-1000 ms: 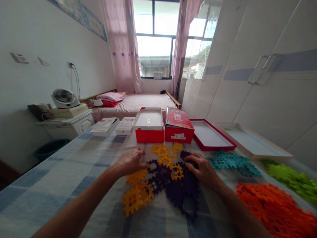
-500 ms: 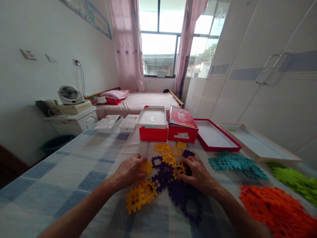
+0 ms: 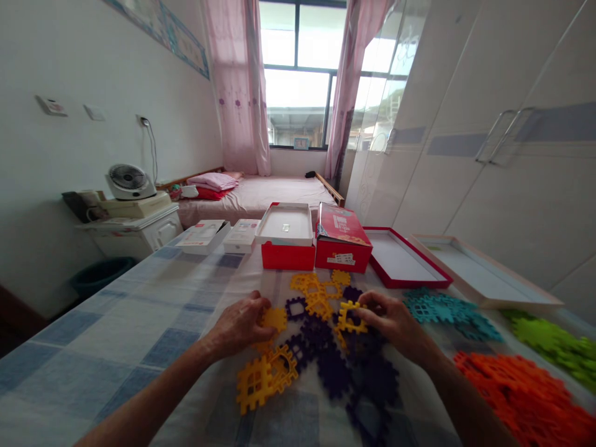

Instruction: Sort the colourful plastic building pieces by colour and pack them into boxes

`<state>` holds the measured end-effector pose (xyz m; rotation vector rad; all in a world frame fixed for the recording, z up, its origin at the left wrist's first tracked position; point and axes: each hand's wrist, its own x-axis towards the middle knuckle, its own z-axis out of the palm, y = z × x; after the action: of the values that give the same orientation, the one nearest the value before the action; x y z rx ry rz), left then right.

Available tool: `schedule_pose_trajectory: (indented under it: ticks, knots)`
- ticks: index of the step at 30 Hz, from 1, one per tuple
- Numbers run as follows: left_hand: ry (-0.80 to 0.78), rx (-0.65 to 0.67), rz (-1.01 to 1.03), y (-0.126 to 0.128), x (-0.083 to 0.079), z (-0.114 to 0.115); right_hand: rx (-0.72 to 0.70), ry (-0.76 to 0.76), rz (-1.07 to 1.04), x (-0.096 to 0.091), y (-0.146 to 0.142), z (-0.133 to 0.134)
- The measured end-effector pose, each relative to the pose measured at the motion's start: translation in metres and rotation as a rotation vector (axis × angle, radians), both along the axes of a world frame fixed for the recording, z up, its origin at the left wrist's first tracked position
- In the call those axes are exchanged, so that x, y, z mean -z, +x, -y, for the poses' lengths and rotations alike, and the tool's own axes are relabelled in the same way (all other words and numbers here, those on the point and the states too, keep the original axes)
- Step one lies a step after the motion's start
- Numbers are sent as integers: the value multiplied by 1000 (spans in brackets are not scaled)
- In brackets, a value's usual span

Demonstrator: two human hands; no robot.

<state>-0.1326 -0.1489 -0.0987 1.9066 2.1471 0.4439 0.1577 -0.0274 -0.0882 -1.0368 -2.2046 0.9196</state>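
Pinched in my right hand [image 3: 393,318] is a yellow toothed plastic building piece [image 3: 343,318] with a cut-out middle, lifted and tilted. My left hand [image 3: 239,324] has its fingers and thumb closed at the edge of a solid yellow building piece [image 3: 275,318]. Dark purple building pieces [image 3: 316,334] lie in a loose pile between and below my hands. Two joined yellow pieces [image 3: 255,383] rest nearer me, by my left forearm. More yellow pieces [image 3: 316,292] lie beyond the purple ones.
Teal pieces [image 3: 449,310], orange pieces [image 3: 516,394] and green pieces [image 3: 549,341] are heaped on the right. Along the far side stand a red box [image 3: 343,251], a white tray on a red box [image 3: 288,256], shallow lids [image 3: 410,279] and small white boxes [image 3: 202,239]. A checked cloth [image 3: 139,347] covers the table.
My right hand has moved slightly right, raising the yellow cut-out piece off the pile. Purple pieces under it have shifted right and toward me. My left hand stays nearly in place.
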Motion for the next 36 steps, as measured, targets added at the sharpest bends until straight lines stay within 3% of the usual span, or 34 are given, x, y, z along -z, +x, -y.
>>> schedule_pose_trajectory:
  ticks: [4,8,12,17,20,25,28,32,36]
  knots:
    - [96,-33,-8,-3,-11,-13,107,-163,-154,-7,-12,-11]
    - [175,-103,-2,5,-20,-41,108,-281,-255,-10,-42,-24]
    - [126,-135,-65,13,-19,-47,113,-363,-320,-4,-64,-27]
    - [-124,39,-160,9,-21,-8,26,-260,-278,-1,-53,-19]
    - [-206,116,-159,5,-24,12,4,-111,-201,-6,-42,-16]
    - [-182,131,-129,1,-15,18,-72,147,-91,-17,-40,-9]
    - [-130,142,-77,0,-10,16,3,305,-100,-22,-39,-1]
    - [-100,98,-48,6,-10,11,-7,263,-81,-22,-33,5]
    - [-23,-2,-39,13,-6,6,96,165,-126,-17,-27,5]
